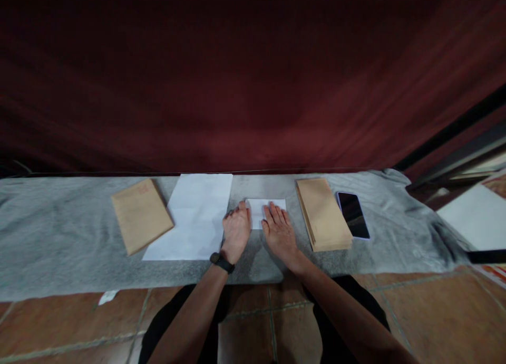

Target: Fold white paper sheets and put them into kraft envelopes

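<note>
1 small paper looks folded under your flat-fingered right hand; your left hand curls, grip unclear; large paper lies unfolded.

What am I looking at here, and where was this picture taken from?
There is no machine, just a person's two bare hands, seen by a camera worn on that person's head, looking forward and down.

The right hand lies flat on a small white paper. The left hand, with a dark wristband, is curled at the paper's left edge; whether it grips is hard to tell.

Beneath is a grey cloth. To the left lie a large white sheet and a brown envelope overlapping it; to the right, a brown paper stack and a phone.
</note>
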Motion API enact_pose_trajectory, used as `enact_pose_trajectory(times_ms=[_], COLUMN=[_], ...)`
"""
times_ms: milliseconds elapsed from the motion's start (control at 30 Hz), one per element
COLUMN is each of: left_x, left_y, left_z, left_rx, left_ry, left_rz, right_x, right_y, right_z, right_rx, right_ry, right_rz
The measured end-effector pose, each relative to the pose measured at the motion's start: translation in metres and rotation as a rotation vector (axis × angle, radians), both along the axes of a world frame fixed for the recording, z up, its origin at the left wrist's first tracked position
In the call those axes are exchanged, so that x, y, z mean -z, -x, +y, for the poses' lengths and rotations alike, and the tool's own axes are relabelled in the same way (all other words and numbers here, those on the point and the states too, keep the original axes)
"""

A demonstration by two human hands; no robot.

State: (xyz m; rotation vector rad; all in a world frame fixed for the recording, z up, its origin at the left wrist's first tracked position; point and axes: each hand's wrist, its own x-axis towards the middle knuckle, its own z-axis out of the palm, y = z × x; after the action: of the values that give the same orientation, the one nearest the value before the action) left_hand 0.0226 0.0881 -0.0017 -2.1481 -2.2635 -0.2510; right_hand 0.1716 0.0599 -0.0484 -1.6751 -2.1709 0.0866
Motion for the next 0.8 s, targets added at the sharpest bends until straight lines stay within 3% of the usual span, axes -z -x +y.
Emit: enact_pose_trajectory(times_ms=[167,333,533,800], left_x=[0.008,0.024,0.030,0.034], left_y=[-0.014,-0.032,-0.029,-0.023], left_z=[-0.008,-0.023,-0.029,-0.032], left_rx=[0.215,0.407,0.349,0.269], left_ry=[-0.118,-0.036,0.036,-0.009], left_rz=[-0.152,-0.242,-0.127,-0.060], right_x=[0.000,0.002,0.001,-0.002], right_y=[-0.001,-0.004,-0.007,-0.021], right_z=[0.000,-0.002,-0.002,-0.005], right_rx=[-0.009,-0.058,-0.069,0.022], right_ry=[0.032,0.021,0.005,-0.004], right_rz=[-0.048,-0.125,-0.114,-0.103])
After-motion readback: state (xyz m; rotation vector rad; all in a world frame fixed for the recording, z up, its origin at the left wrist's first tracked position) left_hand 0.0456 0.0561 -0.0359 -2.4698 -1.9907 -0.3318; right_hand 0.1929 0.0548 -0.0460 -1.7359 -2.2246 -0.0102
